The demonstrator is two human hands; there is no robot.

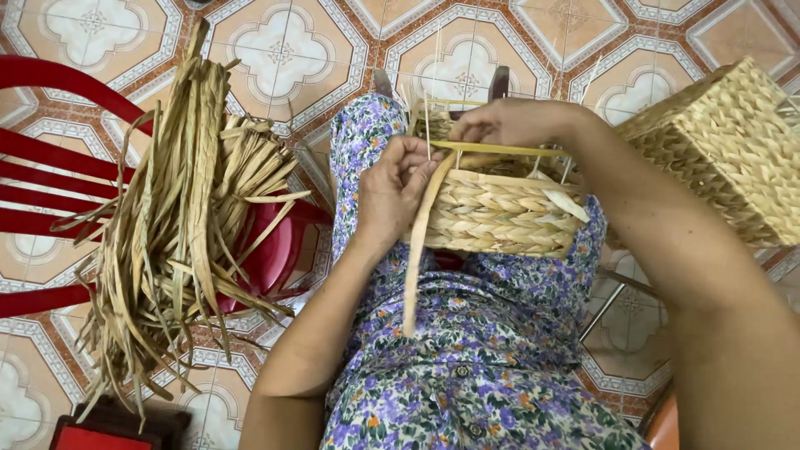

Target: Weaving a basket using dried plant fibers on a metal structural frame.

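Note:
A half-woven straw basket [500,218] rests on my lap, over my floral dress [467,350]. My left hand [393,190] pinches a long flat straw strand [418,250] at the basket's near left corner; the strand's loose end hangs down toward my waist. My right hand [507,122] grips the basket's far rim, pressing on a strand that runs across the top. Thin upright ribs stick out of the rim between the two hands.
A thick bundle of dried straw strands [179,217] lies draped over a red plastic chair [50,167] on my left. A finished woven basket [733,146] stands at the right. Patterned floor tiles [292,50] lie below.

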